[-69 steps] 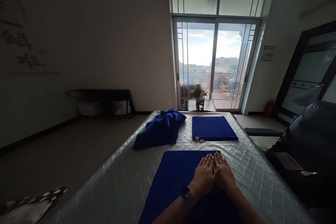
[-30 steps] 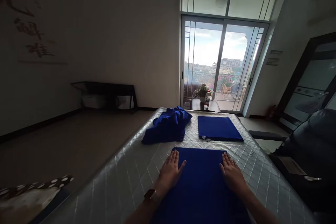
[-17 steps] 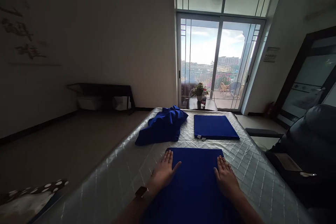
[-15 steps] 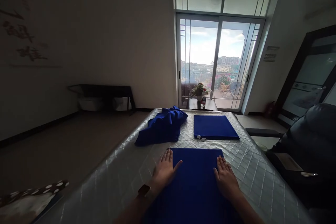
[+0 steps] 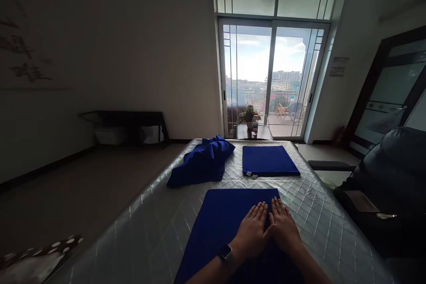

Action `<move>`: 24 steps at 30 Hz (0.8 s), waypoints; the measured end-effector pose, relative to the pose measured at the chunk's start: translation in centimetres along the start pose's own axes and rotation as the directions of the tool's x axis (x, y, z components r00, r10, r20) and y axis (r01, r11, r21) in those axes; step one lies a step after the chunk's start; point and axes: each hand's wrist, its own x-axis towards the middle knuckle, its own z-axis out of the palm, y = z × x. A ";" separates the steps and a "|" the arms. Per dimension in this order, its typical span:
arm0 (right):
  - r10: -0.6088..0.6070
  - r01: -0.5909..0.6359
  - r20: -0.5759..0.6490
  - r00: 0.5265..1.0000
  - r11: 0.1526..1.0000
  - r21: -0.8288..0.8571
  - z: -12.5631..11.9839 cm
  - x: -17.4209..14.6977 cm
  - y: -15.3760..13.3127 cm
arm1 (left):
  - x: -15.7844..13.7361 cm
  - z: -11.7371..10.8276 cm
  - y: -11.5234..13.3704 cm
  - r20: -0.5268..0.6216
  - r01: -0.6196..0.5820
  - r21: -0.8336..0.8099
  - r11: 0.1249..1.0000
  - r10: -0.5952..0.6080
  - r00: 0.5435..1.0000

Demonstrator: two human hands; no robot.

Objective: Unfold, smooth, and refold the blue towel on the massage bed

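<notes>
A folded blue cloth (image 5: 213,226) lies flat in front of me, its near part running out of view at the bottom. My left hand (image 5: 253,228) rests flat on it, fingers stretched, with a watch (image 5: 225,252) on the wrist. Beside it, my right hand (image 5: 284,224) lies flat along the cloth's right edge, the two hands touching near the thumbs. Farther off sits a neatly folded blue cloth (image 5: 270,160) with small white tags on its near edge. To its left a crumpled blue cloth (image 5: 206,162) is heaped.
The cloths lie on a bed-like surface with a silver quilted cover (image 5: 153,226). Beyond its far edge a small dark table (image 5: 244,133) carries a potted plant (image 5: 249,114) and a bottle (image 5: 254,125). A black chair (image 5: 392,173) stands at the right, near the surface's edge.
My left hand has slid right across the cloth, from its left edge to beside my right hand. The right hand stays at the right edge. The view has shifted slightly.
</notes>
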 end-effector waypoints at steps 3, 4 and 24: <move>0.061 -0.061 -0.006 0.998 0.998 0.032 0.0 0.2 -0.3 | -2.2 -1.6 -3.1 0.018 0.119 0.070 0.990 -0.121 0.993; 0.072 -0.071 -0.004 0.997 0.997 0.041 0.0 0.3 -0.3 | -3.0 -2.2 -4.2 0.022 0.169 0.093 0.981 -0.172 0.985; 0.041 -0.040 -0.032 0.999 0.999 0.030 0.4 0.2 -0.3 | -9.2 -4.9 -10.9 -0.023 0.479 0.104 0.872 -0.479 0.877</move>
